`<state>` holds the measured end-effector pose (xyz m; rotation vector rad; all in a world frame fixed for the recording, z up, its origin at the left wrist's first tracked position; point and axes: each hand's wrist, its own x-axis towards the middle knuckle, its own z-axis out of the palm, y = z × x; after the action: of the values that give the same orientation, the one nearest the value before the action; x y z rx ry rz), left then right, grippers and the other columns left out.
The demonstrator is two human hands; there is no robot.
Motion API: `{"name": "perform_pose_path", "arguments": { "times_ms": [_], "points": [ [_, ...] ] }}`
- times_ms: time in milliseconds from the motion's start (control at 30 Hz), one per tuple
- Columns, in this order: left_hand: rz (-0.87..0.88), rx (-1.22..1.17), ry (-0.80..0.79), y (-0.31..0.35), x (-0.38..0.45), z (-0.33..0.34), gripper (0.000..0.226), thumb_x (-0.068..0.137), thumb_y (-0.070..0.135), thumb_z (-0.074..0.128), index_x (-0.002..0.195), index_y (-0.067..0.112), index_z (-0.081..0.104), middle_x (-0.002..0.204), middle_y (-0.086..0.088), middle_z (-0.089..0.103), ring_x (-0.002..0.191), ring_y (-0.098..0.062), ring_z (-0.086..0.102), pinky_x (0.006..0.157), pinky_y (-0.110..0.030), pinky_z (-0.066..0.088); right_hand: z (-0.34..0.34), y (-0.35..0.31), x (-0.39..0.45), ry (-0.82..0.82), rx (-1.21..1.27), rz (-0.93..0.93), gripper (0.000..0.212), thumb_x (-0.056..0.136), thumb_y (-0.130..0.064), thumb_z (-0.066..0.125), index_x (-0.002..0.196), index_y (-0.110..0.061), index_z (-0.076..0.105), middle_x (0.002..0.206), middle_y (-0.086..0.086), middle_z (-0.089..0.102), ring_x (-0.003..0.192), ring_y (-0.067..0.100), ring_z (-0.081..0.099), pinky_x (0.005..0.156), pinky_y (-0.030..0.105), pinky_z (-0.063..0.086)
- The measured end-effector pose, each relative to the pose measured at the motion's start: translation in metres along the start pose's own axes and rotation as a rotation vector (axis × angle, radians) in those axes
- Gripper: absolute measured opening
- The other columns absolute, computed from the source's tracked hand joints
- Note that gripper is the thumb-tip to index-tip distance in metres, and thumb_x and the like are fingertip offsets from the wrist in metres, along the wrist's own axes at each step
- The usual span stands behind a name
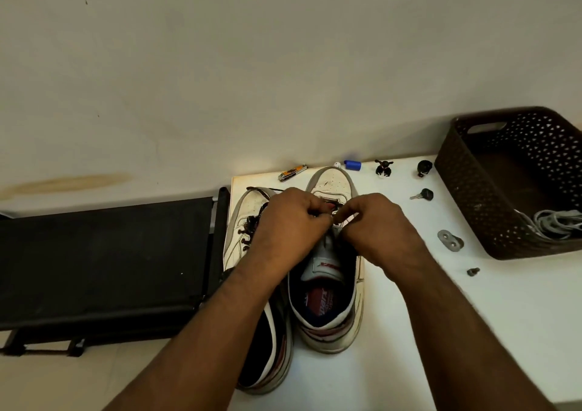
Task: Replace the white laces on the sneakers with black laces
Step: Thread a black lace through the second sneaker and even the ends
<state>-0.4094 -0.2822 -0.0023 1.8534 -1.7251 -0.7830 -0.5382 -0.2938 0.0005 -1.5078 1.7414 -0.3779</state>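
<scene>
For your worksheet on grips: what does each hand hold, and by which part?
Both hands, left hand and right hand, pinch a lace over the right sneaker, near its upper eyelets. Its colour and the exact part held cannot be told.

A white tabletop (409,332) stands against a pale cream wall (220,64), which carries a long brownish stain (69,184) low on its left part. Along the table's far edge lie an orange and silver nail clipper (292,172), a small blue cylinder (352,165), a little black and white figurine (383,168) and a round black knob (424,167). Nearer lie a black-headed key (422,194), a flat grey metal plate with two holes (450,240) and what may be a small dark screw (473,271). A dark brown perforated plastic basket (466,190) sits at the table's right, holding a coiled grey cable (557,223). Left of the table stands a black fabric-topped folding bench (104,262).
</scene>
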Motion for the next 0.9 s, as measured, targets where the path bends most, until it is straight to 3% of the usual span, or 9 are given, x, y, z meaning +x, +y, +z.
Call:
{"name": "perform_pose_path", "arguments": {
  "times_ms": [100, 200, 300, 433, 567, 700, 900],
  "points": [
    [-0.01, 0.092, -0.07, -0.005, -0.001, 0.004, 0.014, 0.081, 0.022, 0.069, 0.09, 0.027, 0.078, 0.093, 0.002, 0.066, 0.081, -0.01, 0.061, 0.073, -0.022, 0.049, -0.002, 0.01, 0.005, 0.046, 0.154, 0.021, 0.032, 0.073, 0.005, 0.067, 0.085, -0.025, 0.067, 0.107, 0.011, 0.068, 0.09, 0.025, 0.064, 0.058, 0.025, 0.047],
    [-0.042, 0.1, -0.053, -0.001, -0.003, 0.017, 0.011, 0.082, 0.024, 0.071, 0.09, 0.024, 0.078, 0.1, 0.0, 0.064, 0.085, -0.012, 0.061, 0.076, -0.026, 0.049, -0.012, 0.02, 0.011, 0.039, 0.36, 0.061, 0.03, 0.069, 0.007, 0.068, 0.082, -0.021, 0.064, 0.092, 0.016, 0.069, 0.077, 0.027, 0.066, 0.061, 0.035, 0.052],
    [-0.085, 0.1, 0.054, 0.001, -0.005, 0.025, 0.011, 0.086, 0.027, 0.068, 0.089, 0.02, 0.077, 0.103, 0.0, 0.06, 0.081, -0.01, 0.056, 0.071, -0.022, 0.04, -0.014, 0.021, 0.014, 0.013, 0.428, 0.066, 0.028, 0.071, 0.007, 0.07, 0.083, -0.017, 0.064, 0.091, 0.016, 0.068, 0.076, 0.028, 0.066, 0.062, 0.034, 0.052],
    [-0.114, 0.127, 0.126, 0.001, -0.007, 0.025, 0.013, 0.09, 0.027, 0.064, 0.092, 0.019, 0.075, 0.109, 0.0, 0.053, 0.09, -0.013, 0.055, 0.074, -0.024, 0.041, -0.013, 0.019, 0.012, -0.028, 0.478, 0.066, 0.027, 0.075, 0.009, 0.07, 0.088, -0.014, 0.063, 0.087, 0.017, 0.07, 0.072, 0.026, 0.066, 0.061, 0.032, 0.054],
    [-0.12, 0.119, 0.136, 0.002, -0.006, 0.026, 0.014, 0.09, 0.027, 0.064, 0.094, 0.019, 0.075, 0.111, 0.0, 0.051, 0.088, -0.009, 0.05, 0.073, -0.021, 0.037, -0.013, 0.017, 0.011, -0.054, 0.503, 0.06, 0.025, 0.077, 0.009, 0.068, 0.09, -0.012, 0.063, 0.086, 0.018, 0.07, 0.072, 0.026, 0.067, 0.065, 0.034, 0.056],
    [-0.105, 0.11, 0.081, -0.001, -0.004, 0.025, 0.014, 0.089, 0.027, 0.066, 0.098, 0.02, 0.075, 0.104, 0.004, 0.044, 0.085, -0.004, 0.041, 0.073, -0.019, 0.033, -0.013, 0.018, 0.011, -0.054, 0.52, 0.067, 0.024, 0.079, 0.009, 0.067, 0.091, -0.012, 0.064, 0.089, 0.017, 0.07, 0.075, 0.026, 0.067, 0.06, 0.029, 0.053],
    [-0.133, 0.134, 0.12, -0.001, -0.003, 0.029, 0.013, 0.089, 0.027, 0.066, 0.094, 0.019, 0.076, 0.114, -0.001, 0.052, 0.094, -0.015, 0.058, 0.077, -0.027, 0.047, -0.012, 0.019, 0.014, -0.08, 0.543, 0.079, 0.013, 0.083, 0.0, 0.067, 0.088, -0.012, 0.069, 0.092, 0.016, 0.07, 0.079, 0.026, 0.068, 0.062, 0.03, 0.054]
  ]
}}
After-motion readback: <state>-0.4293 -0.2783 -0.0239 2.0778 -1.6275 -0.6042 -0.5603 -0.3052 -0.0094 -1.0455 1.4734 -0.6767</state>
